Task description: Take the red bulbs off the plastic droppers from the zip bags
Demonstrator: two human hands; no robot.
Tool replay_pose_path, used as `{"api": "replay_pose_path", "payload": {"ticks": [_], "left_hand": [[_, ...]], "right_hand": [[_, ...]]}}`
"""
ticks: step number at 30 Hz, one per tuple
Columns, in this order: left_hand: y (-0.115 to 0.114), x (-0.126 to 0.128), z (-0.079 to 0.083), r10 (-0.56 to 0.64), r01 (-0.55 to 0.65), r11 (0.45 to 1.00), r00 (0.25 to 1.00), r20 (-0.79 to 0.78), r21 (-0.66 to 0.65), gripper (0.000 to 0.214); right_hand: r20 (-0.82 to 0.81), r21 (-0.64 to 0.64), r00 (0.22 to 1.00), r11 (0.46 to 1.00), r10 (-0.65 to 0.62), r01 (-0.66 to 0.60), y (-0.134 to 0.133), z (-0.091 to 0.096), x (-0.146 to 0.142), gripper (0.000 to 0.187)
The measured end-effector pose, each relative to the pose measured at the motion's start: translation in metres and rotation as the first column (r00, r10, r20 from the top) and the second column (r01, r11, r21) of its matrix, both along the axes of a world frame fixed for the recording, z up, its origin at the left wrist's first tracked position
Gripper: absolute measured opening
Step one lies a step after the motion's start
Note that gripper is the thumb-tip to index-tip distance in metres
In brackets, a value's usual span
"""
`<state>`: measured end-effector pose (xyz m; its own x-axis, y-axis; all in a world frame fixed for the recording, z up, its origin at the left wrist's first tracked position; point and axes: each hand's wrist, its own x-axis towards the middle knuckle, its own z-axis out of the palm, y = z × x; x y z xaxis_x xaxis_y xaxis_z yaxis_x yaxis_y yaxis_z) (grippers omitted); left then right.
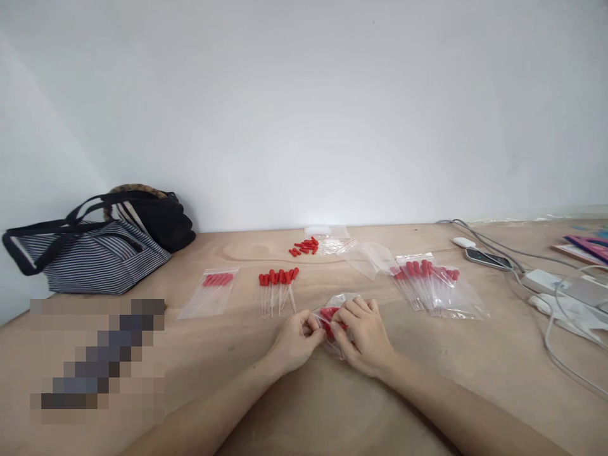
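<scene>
In front of me a clear zip bag [346,298] with red-bulbed droppers inside is held between both hands. My left hand [298,339] pinches the bag's left edge with thumb and fingers closed. On the other side my right hand [365,335] is bent over the bag, its fingers closed on the plastic and covering part of the red bulbs [329,313]. Just beyond my left hand lie several loose droppers [279,277] with red bulbs and clear stems. Farther back are a pile of loose red bulbs [306,246] and clear stems [335,245].
A filled zip bag of droppers [218,280] lies to the left, and overlapping filled bags [427,272] lie right. An unfilled-looking plastic bag [373,258] is behind. A striped bag [109,256] stands far left; a phone [488,258] and cables [548,329] are right.
</scene>
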<state>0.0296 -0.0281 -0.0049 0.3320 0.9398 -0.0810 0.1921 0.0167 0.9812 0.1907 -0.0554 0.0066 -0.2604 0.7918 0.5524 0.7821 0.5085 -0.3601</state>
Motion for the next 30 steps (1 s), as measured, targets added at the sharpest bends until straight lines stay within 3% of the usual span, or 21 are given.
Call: {"api": "replay_pose_path", "payload": {"ticks": [3, 7, 11, 15, 19, 23, 27, 30], "left_hand": [[0.001, -0.004, -0.002, 0.04, -0.043, 0.997, 0.998, 0.048, 0.065, 0.024], [0.003, -0.01, -0.005, 0.024, -0.026, 0.986, 1.0, 0.013, 0.163, 0.02], [0.004, -0.015, -0.005, 0.077, -0.011, 0.928, 0.984, -0.163, 0.372, 0.003], [-0.002, -0.016, 0.002, 0.184, 0.068, 0.839, 0.898, -0.4, 0.539, 0.014], [-0.006, -0.015, 0.011, 0.151, 0.176, 0.823, 0.85, -0.506, 0.54, 0.021], [-0.002, -0.011, 0.015, 0.123, 0.2, 0.857, 0.817, -0.564, 0.476, 0.02], [0.0, -0.007, 0.018, 0.094, 0.2, 0.875, 0.823, -0.561, 0.441, 0.016], [-0.001, -0.006, 0.02, 0.043, 0.251, 0.851, 0.842, -0.537, 0.462, 0.015]], "right_hand": [[-0.113, -0.099, 0.987, 0.987, 0.115, -0.126, 0.012, -0.003, 0.024, 0.016], [-0.218, -0.254, 0.962, 0.942, 0.166, -0.22, 0.033, -0.014, 0.06, 0.045], [-0.292, -0.442, 0.944, 0.854, 0.155, -0.277, 0.04, -0.023, 0.071, 0.047], [-0.289, -0.521, 0.951, 0.816, 0.107, -0.25, 0.036, -0.024, 0.066, 0.043], [-0.28, -0.482, 0.955, 0.846, 0.1, -0.23, 0.033, -0.024, 0.064, 0.038], [-0.271, -0.449, 0.956, 0.864, 0.111, -0.227, 0.032, -0.027, 0.064, 0.035], [-0.228, -0.419, 0.968, 0.886, 0.108, -0.197, 0.031, -0.026, 0.062, 0.034], [-0.192, -0.383, 0.978, 0.912, 0.078, -0.148, 0.028, -0.021, 0.058, 0.036]]}}
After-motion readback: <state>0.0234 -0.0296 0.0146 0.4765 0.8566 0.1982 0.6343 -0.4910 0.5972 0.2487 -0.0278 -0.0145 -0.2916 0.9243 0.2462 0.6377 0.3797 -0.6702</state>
